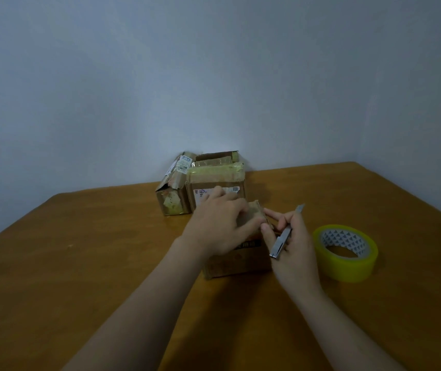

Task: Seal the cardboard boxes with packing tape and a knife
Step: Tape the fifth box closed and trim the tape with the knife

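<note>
I see my left hand (222,226) lying flat on top of the small cardboard box (238,261) at the near centre of the tabletop (80,263), fingers spread and pressing down on its folded flap. My right hand (291,245) sits just right of that box with its fingers curled round the utility knife (285,234). The metal handle runs across the palm and the blade end points up and away to the far right. Its index finger is stretched out towards the flap's edge, close to my left thumb; I cannot tell whether they touch.

The roll of packing tape (346,253), yellowish with a patterned white core, lies flat on the tabletop to the right of my right hand, apart from the box.

Farther back, near the wall (214,76), a taped box (216,183) with a white label stands just beyond my left hand. A torn box (173,191) leans beside it on the left, and a third box (219,156) shows behind them.
</note>
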